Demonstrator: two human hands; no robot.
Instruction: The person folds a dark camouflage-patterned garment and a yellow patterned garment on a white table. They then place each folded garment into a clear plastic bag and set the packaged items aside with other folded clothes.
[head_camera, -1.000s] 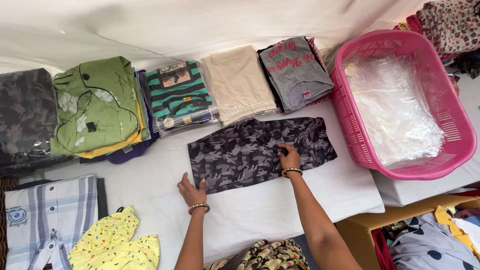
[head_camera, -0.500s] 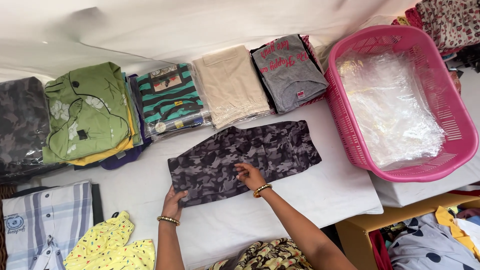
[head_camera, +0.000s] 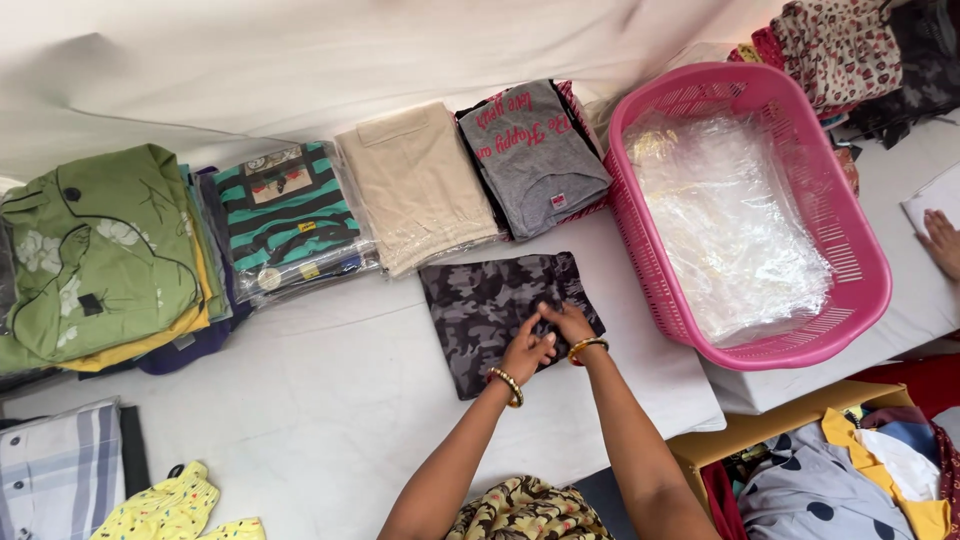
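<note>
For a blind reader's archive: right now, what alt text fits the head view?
Two hands, left hand and right hand, press on a folded grey camouflage garment on a white table, with a row of folded clothes behind and a pink basket beside.

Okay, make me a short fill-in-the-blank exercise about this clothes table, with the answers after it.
1. Both hands, left hand and right hand, rest on a folded garment with a grey ____ pattern.
2. The basket holding clear plastic bags is ____ in colour.
3. The striped shirt lies between the green shirt and the ____ folded garment.

Answers: camouflage; pink; beige
</note>
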